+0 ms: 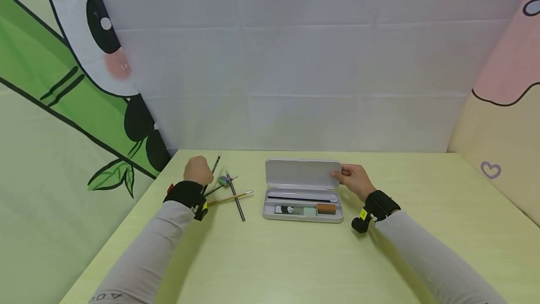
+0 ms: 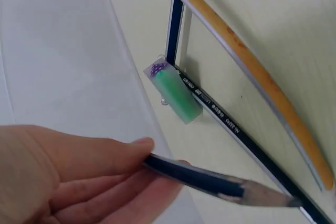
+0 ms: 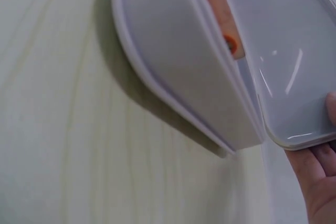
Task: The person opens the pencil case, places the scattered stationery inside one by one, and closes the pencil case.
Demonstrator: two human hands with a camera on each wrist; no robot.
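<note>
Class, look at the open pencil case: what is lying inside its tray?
Inside the pencil case lie a dark pencil, an orange eraser and a pale card; anything beneath them is hidden.

I see a smooth, glossy white plastic pencil case (image 1: 303,191) on a matt, pale wood-grain table (image 1: 295,257). The dark pencil (image 2: 210,179) looks lacquered with a bare wooden tip, and the backdrop (image 1: 295,60) is creased white cloth.
</note>
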